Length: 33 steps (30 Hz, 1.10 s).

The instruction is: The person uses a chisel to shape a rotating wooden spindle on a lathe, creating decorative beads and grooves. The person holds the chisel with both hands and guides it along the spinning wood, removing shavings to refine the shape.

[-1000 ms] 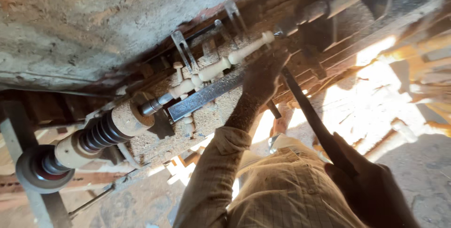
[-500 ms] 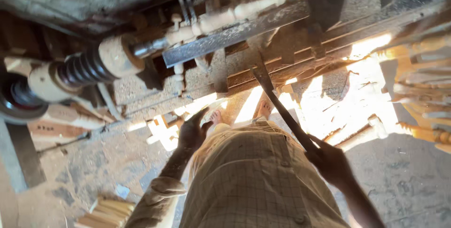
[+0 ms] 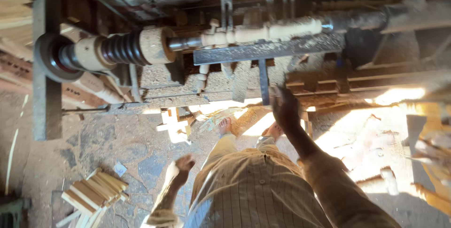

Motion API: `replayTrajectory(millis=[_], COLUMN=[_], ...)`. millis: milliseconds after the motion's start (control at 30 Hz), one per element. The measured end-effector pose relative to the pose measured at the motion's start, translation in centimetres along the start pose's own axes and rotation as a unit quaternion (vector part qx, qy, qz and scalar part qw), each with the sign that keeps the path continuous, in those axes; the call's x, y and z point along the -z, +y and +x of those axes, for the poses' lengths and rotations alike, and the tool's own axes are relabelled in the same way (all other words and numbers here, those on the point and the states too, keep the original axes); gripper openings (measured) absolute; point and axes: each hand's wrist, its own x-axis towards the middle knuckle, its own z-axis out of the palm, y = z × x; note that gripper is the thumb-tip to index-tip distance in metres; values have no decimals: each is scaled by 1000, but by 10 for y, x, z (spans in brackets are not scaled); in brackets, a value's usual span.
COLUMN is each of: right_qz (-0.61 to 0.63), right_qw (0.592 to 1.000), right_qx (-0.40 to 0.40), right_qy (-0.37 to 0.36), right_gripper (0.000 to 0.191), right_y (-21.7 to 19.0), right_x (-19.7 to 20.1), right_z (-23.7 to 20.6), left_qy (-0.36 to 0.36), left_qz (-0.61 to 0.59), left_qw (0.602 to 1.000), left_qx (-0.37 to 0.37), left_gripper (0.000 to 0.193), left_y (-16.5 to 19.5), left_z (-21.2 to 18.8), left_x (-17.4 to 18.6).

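Head view looks straight down the person's own body at a wood lathe. Right hand [image 3: 284, 106] reaches forward on an outstretched arm, blurred; it sits just below the flat steel tool rest [image 3: 268, 49] and beside the rest's upright post [image 3: 264, 83], apparently touching the lathe bed [image 3: 319, 87] there. Its fingers look loosely spread, and I cannot tell whether anything is in its grasp. Left hand [image 3: 184, 163] hangs low beside the body, near the checked shirt [image 3: 263, 195], fingers curled in a loose fist with nothing visible in it.

Just above the tool rest, the pale turned wooden spindle [image 3: 263, 32] lies horizontally between the lathe centres, with beads and a longer straight part along its length. To its left a metal shaft joins it to a wooden stepped pulley [image 3: 127, 48], dark and ribbed in the middle, pale at its ends, with a dark round wheel [image 3: 49, 58] at the far left. Sawdust coats the bed under the spindle.

Below the lathe, two bare feet [image 3: 224, 125] stand on a stone floor [image 3: 117, 143] strewn with shavings. A stack of short pale wooden slats [image 3: 91, 195] lies at lower left, well apart from both hands. Bright sunlight falls on the ground at right, where more turned wooden pieces [image 3: 432, 195] lie blurred.
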Motion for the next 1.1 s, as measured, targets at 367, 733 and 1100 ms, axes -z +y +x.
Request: replayTrajectory(millis=[367, 733, 1100], right_qz=[121, -140, -110], right_qw=[908, 947, 972], right_qx=[-319, -229, -180], right_qy=[-242, -175, -107], right_gripper=[33, 27, 21], right_y=[54, 26, -132], right_x=[-8, 11, 76], right_z=[6, 1, -242], left_qy=[-40, 78, 141], left_qz=[-45, 39, 46], left_qw=[983, 981, 808], left_qx=[172, -172, -571], left_gripper=[56, 59, 47], left_y=[-57, 38, 156], left_z=[-53, 61, 94], left_x=[-60, 66, 75])
